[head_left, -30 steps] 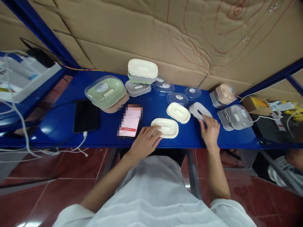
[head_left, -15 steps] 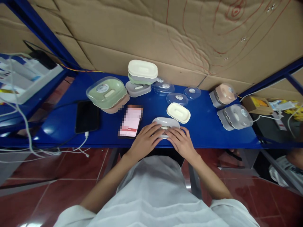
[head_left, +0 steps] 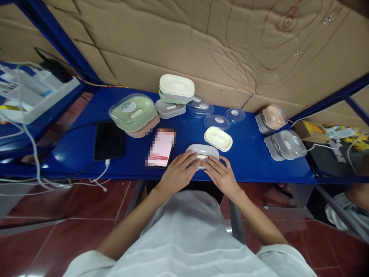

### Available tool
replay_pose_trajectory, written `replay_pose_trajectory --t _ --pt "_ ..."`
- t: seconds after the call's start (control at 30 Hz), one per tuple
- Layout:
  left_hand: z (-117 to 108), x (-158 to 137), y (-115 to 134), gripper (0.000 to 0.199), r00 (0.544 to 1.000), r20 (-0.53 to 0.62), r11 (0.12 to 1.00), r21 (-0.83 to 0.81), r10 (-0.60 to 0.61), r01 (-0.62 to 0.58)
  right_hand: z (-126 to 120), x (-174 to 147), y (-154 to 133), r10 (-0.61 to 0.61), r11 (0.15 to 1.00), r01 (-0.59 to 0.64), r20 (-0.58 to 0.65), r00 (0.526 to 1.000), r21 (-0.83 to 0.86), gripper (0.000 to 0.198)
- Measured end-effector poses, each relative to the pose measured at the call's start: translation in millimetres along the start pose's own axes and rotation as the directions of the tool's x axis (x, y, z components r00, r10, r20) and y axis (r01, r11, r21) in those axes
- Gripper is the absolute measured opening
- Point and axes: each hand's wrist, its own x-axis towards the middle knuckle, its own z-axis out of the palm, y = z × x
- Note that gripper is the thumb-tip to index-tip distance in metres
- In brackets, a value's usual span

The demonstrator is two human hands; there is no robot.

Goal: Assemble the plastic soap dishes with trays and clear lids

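Observation:
A grey oval plastic dish (head_left: 198, 147) with a small cream bar in its middle lies at the table's front edge. My left hand (head_left: 179, 171) rests on its left side, fingers curved over it toward the bar. From the right, my right hand (head_left: 221, 174) grips the same dish, its fingertips close to the left ones. The hands hide much of the dish's near side. Just behind it lies a cream oval tray (head_left: 218, 139), apart from both hands. Left of my left hand is a phone (head_left: 162, 148) with a lit, blurred screen.
Clear oval lids (head_left: 216, 122) lie behind the cream tray. Stacked dishes stand at the back, topped by a cream tray (head_left: 177, 85); a green dish (head_left: 135, 111) is left of them. Grey lidded dishes (head_left: 288, 144) are at right. A dark tablet (head_left: 108, 141) is plugged in at left.
The view has shifted slightly. Both hands stay on the grey dish, with the fingers moved a little and more of the cream bar showing between them.

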Motion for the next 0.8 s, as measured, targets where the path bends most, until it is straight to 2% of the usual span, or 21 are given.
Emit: replay_pose_trajectory --t 0.13,0.2,0.27,0.3,0.37,0.43,0.47,0.53,0.6,0.7,0.8 --pt "0 1 0 0.028 1.000 -0.020 1.000 -0.005 -0.014 0.014 -12 7 23 -0.058 0.993 0.056 0.015 0.998 0.107 0.042" --pt "0 1 0 0.027 0.999 -0.023 0.999 -0.035 -0.039 0.039 -19 23 53 0.043 0.986 -0.034 -0.050 0.998 0.164 0.040" --pt "-1 2 1 0.027 0.998 -0.016 0.996 -0.067 -0.067 0.066 -22 47 93 0.217 0.963 -0.193 -0.117 0.969 0.190 0.043" --pt "-2 2 1 0.027 0.997 -0.013 0.994 -0.080 -0.074 0.073 -21 61 114 0.262 0.951 -0.238 -0.105 0.959 0.200 0.046" --pt "-3 2 1 0.029 0.997 -0.026 0.991 -0.106 -0.079 0.076 -16 87 153 0.259 0.938 -0.252 0.002 0.966 0.237 0.062" --pt "-4 1 1 0.031 0.995 -0.050 0.988 -0.133 -0.089 0.081 -9 107 178 0.218 0.928 -0.241 0.111 0.970 0.285 0.070" --pt "-4 1 1 0.031 0.993 -0.060 0.985 -0.147 -0.097 0.088 -6 112 185 0.209 0.923 -0.239 0.127 0.970 0.303 0.069" --pt "-5 1 1 0.032 0.990 -0.065 0.979 -0.168 -0.129 0.116 -6 114 184 0.226 0.919 -0.240 0.079 0.971 0.312 0.062" --pt "-4 1 2 0.040 0.984 -0.055 0.971 -0.179 -0.169 0.156 -12 103 166 0.249 0.926 -0.236 -0.007 0.969 0.296 0.055" --pt "-2 1 3 0.067 0.965 -0.040 0.949 -0.197 -0.260 0.247 -24 70 112 0.266 0.938 -0.230 -0.114 0.957 0.260 0.050" --pt "1 1 3 0.091 0.946 -0.018 0.922 -0.230 -0.323 0.311 -23 35 49 0.260 0.949 -0.225 -0.141 0.955 0.223 0.051"
